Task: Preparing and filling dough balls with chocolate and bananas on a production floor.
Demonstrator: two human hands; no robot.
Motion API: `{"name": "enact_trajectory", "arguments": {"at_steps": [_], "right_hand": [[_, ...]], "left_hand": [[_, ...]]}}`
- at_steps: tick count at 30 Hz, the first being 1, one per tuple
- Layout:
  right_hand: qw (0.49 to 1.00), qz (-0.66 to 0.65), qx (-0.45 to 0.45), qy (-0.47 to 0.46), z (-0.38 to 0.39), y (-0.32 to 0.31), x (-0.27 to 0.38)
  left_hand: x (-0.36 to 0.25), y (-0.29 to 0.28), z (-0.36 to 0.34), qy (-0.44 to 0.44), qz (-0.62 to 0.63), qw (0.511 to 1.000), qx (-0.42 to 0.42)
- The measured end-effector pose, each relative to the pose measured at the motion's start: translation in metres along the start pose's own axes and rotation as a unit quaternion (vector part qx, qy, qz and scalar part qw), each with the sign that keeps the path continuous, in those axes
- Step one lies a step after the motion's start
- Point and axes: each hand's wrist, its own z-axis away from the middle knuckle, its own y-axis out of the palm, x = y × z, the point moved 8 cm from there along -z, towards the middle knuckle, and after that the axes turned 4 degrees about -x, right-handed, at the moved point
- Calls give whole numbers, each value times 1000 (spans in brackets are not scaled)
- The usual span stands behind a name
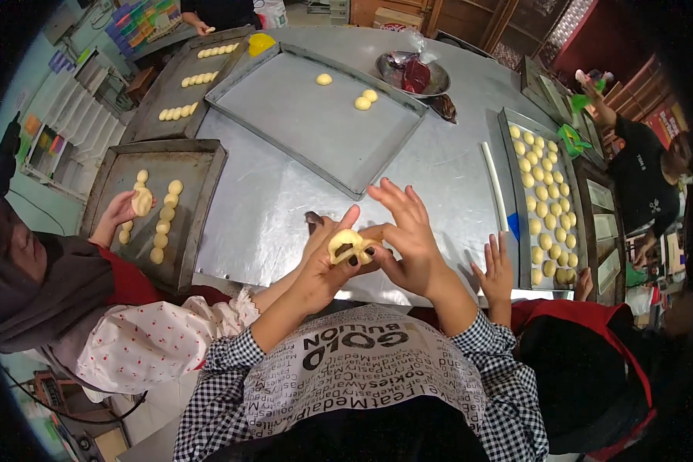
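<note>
Above the near edge of the metal table, my left hand (319,269) cups a small piece of pale yellow dough (339,240). The dough is folded partly round a dark filling, which shows through the opening. My right hand (412,246) has its thumb and forefinger at the dough's right side, pinching it; its other fingers stretch upward. Just behind my left hand, a dark object (313,220) is partly hidden, and I cannot tell what it is. A co-worker's forearm reaches in beside my left wrist.
Ahead lies a large metal tray (285,115) with a few dough balls. Trays with rows of dough balls stand left and right, including a full tray (525,254). A bowl (439,79) holds a bag of dark red filling. A co-worker's hand (497,269) is near my right arm.
</note>
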Motion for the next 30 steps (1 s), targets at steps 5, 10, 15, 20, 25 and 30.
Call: {"name": "enact_trajectory", "arguments": {"at_steps": [5, 10, 15, 20, 25, 30], "right_hand": [[998, 43, 30, -33, 3, 5, 3], [995, -58, -62, 45, 6, -3, -12], [998, -45, -13, 35, 17, 17, -15], [998, -16, 19, 53, 22, 27, -12], [999, -19, 22, 16, 18, 42, -4], [999, -30, 29, 13, 18, 46, -3]], "left_hand": [[10, 11, 4, -74, 167, 983, 8], [-3, 11, 4, -94, 303, 948, -22], [12, 0, 9, -96, 288, 952, -43], [21, -9, 13, -83, 231, 964, -105], [25, -8, 17, -82, 225, 966, -100], [25, 0, 23, -80, 238, 967, -53]]}}
